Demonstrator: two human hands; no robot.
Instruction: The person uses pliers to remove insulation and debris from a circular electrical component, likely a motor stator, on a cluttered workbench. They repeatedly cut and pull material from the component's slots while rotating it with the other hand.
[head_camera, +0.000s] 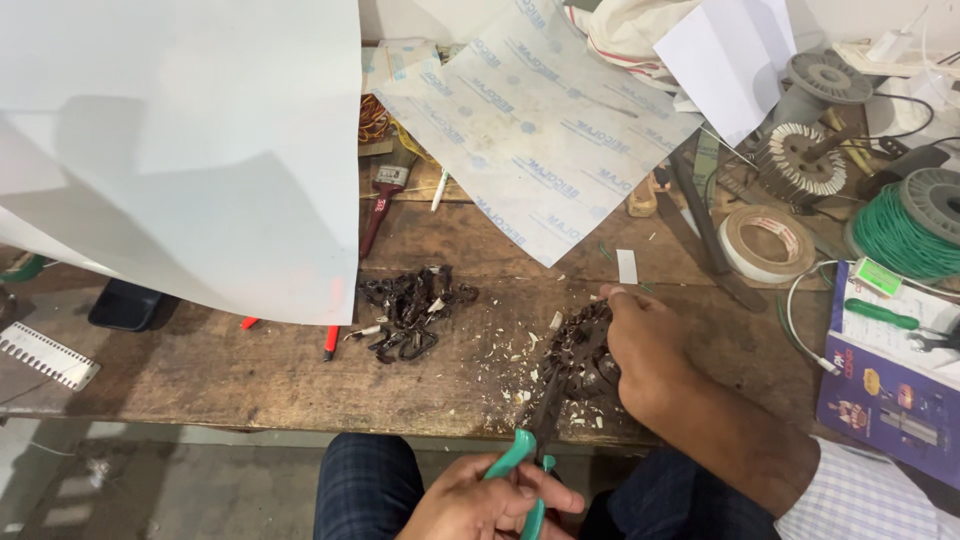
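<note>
My right hand (640, 340) rests on and holds a dark round metal part (580, 350) at the front edge of the wooden bench (250, 370). My left hand (490, 505), low in the view above my lap, grips the green handles of a cutting tool (525, 455). The tool's dark jaws reach up into the metal part. White shavings (520, 350) lie scattered around it. A pile of dark pulled-out scraps (410, 310) sits to the left of the part.
A large white sheet (180, 150) overhangs the left of the bench, with a printed film sheet (540, 120) behind. At right are a tape roll (765, 240), a green wire spool (900, 235), a finned metal core (800, 160) and a purple booklet (890, 400). A red-handled tool (378, 205) lies near the middle.
</note>
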